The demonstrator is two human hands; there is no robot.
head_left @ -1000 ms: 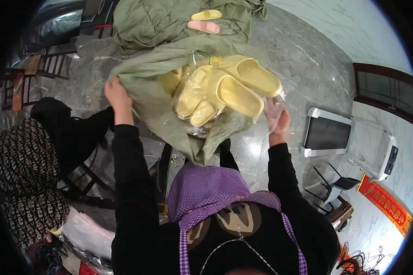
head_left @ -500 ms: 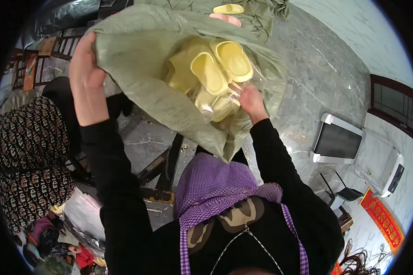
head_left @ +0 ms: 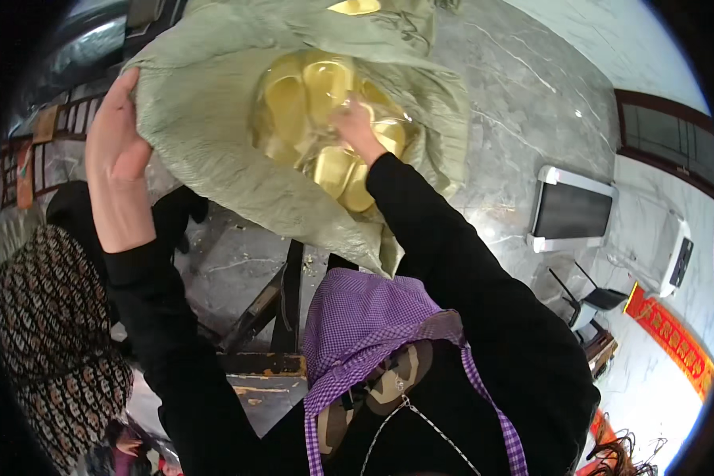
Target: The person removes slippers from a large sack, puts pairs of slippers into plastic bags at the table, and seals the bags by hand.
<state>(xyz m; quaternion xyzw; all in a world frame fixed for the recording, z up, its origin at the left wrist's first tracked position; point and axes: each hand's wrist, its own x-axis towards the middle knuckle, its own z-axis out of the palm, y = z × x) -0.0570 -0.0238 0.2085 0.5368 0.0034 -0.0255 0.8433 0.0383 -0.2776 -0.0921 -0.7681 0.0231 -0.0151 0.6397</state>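
Head: right hand [head_left: 353,125] has moved deeper into green sack [head_left: 194,103].

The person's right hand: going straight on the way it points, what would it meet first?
The right hand would probably meet the plastic-wrapped yellow slippers inside the green sack; depth is unclear, so it may be touching them.

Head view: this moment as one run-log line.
left hand: holding green sack by rim | right hand: inside sack, at plastic-wrapped yellow slippers, grip unclear | sack mouth: open
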